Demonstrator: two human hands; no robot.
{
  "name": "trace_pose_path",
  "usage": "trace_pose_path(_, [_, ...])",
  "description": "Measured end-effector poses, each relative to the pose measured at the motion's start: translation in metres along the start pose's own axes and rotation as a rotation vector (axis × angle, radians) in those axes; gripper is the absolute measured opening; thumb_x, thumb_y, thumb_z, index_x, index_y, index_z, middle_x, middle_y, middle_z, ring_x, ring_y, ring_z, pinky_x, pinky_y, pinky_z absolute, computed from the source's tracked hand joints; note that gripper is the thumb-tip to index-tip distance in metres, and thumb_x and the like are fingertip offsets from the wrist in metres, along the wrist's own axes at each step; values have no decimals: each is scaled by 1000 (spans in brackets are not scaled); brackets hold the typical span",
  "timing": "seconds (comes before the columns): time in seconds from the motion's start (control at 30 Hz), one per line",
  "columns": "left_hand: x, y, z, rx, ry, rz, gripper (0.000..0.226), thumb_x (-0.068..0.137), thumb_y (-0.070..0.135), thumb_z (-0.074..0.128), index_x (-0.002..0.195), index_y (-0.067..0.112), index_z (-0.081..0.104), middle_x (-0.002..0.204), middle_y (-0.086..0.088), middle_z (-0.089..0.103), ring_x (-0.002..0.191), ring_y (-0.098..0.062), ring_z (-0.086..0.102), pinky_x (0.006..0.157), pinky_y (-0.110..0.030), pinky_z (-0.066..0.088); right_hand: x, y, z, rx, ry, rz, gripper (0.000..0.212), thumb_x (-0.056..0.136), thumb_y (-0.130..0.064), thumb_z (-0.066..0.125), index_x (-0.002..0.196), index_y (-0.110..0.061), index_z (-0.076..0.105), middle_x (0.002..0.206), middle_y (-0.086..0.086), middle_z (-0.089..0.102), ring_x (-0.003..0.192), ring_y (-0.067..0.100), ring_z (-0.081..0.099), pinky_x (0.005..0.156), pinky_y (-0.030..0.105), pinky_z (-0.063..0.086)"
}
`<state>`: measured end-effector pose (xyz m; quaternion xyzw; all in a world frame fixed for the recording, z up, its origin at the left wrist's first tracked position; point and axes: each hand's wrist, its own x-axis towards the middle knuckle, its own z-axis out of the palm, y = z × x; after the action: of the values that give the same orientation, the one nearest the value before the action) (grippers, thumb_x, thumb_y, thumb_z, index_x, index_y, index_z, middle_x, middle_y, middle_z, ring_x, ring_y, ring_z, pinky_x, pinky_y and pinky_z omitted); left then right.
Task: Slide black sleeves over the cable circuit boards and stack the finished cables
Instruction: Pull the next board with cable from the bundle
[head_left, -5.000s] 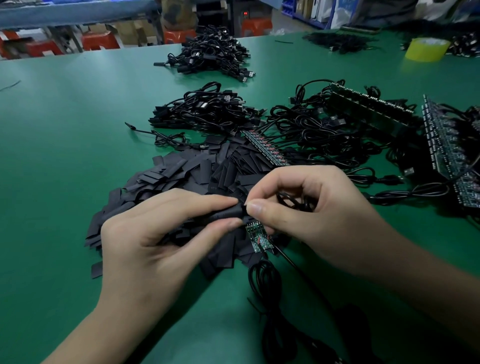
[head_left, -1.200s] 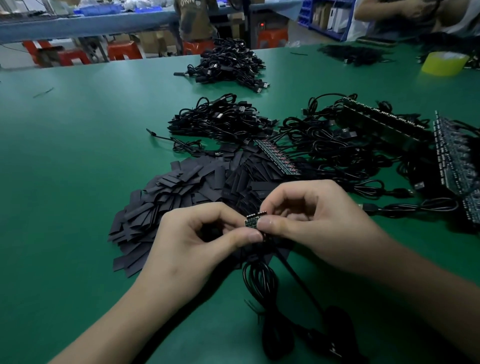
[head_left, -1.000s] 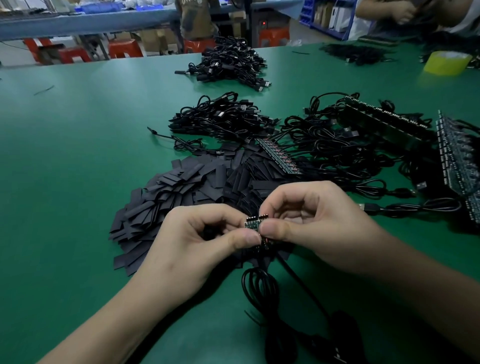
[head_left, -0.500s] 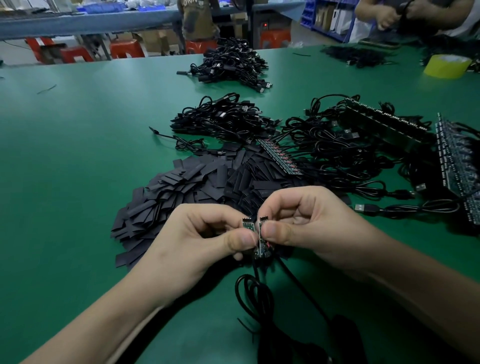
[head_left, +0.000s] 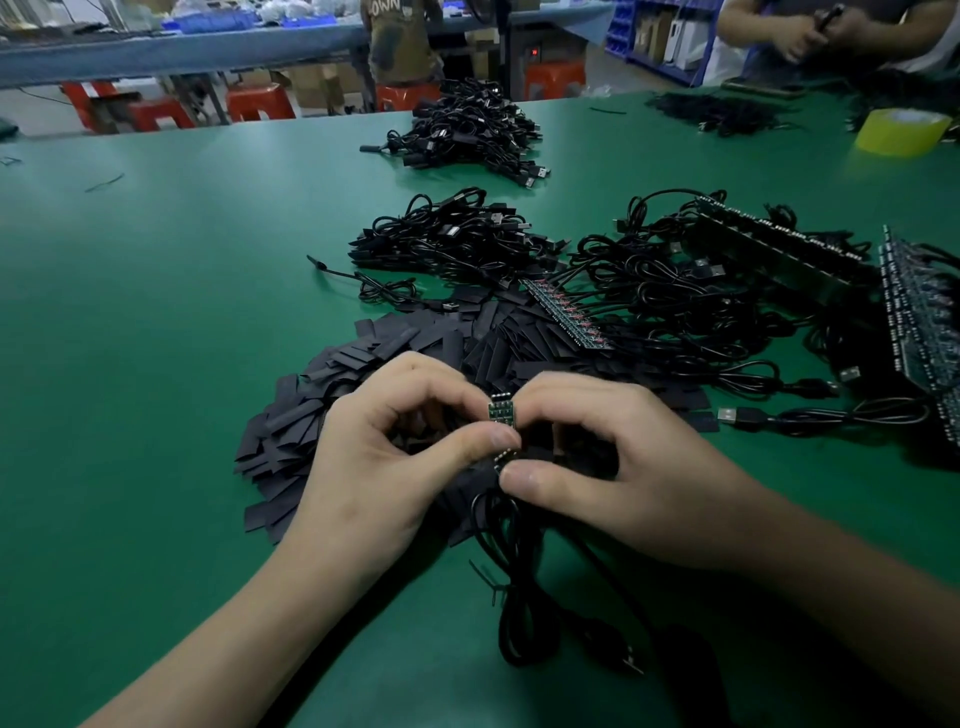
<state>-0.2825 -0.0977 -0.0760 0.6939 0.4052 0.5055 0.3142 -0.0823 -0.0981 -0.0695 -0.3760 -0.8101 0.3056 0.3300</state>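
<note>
Pinching from both sides, the left hand (head_left: 395, 467) holds a small bare circuit board (head_left: 501, 411) between thumb and forefinger at the centre of the frame. The right hand (head_left: 623, 467) nips the cable (head_left: 519, 597) end just beneath it, thumb on top; what exactly lies under that thumb is hidden. The cable's coil lies on the green table (head_left: 156, 364) at lower centre. Behind the left hand spreads the heap of flat black sleeves (head_left: 384, 343). Further up, at centre, lie two stacks of finished cables (head_left: 452, 244). Right of the sleeves, a strip of boards (head_left: 566, 317) lies among loose cables (head_left: 701, 312), and a yellow tape roll (head_left: 901, 132) sits at upper right. No sleeve is on the board, so sleeving looks not yet begun. Next, one hand must let go, pick a single sleeve from the heap, squeeze its mouth open and feed it squarely over the board.
</note>
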Motion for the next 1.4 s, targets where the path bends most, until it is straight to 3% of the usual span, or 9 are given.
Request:
trace_pose_path(0.17, [3,-8,-10,219,67,-2,12,98,33,61,97,28,72,92,13,70,92,-9,66,78,-20,47,-2,0,1,358,36,172,17,91,-35,68,93,-20,74,92,7,76,90,37,68,87,52,54])
trace_pose_path(0.3, [8,-22,-19,732,59,90,27,96,10,66,119,21,73,112,11,68,105,-18,58,90,-35,47,1,0,-2,367,144,123,21,99,-28,60,90,-22,77,88,-2,78,85,38,68,79,48,55])
trace_pose_path(0.37, [9,-26,-19,843,-4,87,31,94,10,69,122,21,74,118,9,70,109,-22,58,89,-41,50,1,-1,-4,383,220,79,19,99,-27,61,91,-21,78,88,-3,79,78,20,72,72,30,56])
trace_pose_path(0.43, [10,-26,-18,875,-27,99,27,92,14,72,117,24,77,115,10,72,107,-23,61,85,-42,50,0,-3,-6,404,298,25,18,100,-24,60,96,-20,77,89,-2,79,83,7,73,76,16,53])
trace_pose_path(0.77, [9,-18,-18,677,141,187,13,97,29,68,104,27,78,101,15,74,96,-12,67,87,-42,52,6,-13,-49,398,853,-233,29,108,-28,36,103,-3,51,79,3,61,73,18,67,73,33,54])
trace_pose_path(0.9, [5,-13,-11,465,72,162,21,99,24,63,116,29,74,90,18,72,85,-3,68,79,-22,51,4,-15,-50,215,678,-87,20,105,-14,43,89,-9,53,65,-6,50,48,9,45,40,29,39])
trace_pose_path(1.03, [-2,-9,-2,186,-74,84,30,99,22,61,125,35,67,80,9,69,60,-8,62,65,-13,46,0,-9,-16,78,183,249,29,89,-52,57,86,-23,64,56,-10,49,52,5,43,52,32,34])
trace_pose_path(1.2, [-7,-8,4,92,-112,44,14,96,22,62,107,29,66,85,8,72,63,-11,64,62,-20,51,-1,-8,-2,116,50,266,40,84,-59,57,89,-22,71,74,4,69,66,23,61,66,54,53])
trace_pose_path(1.4, [-4,-2,-3,354,-91,222,33,85,40,77,114,23,75,104,13,74,95,-3,69,85,-15,48,-3,2,-1,205,92,256,28,92,-43,60,85,-16,67,57,-14,55,50,-2,46,49,14,33])
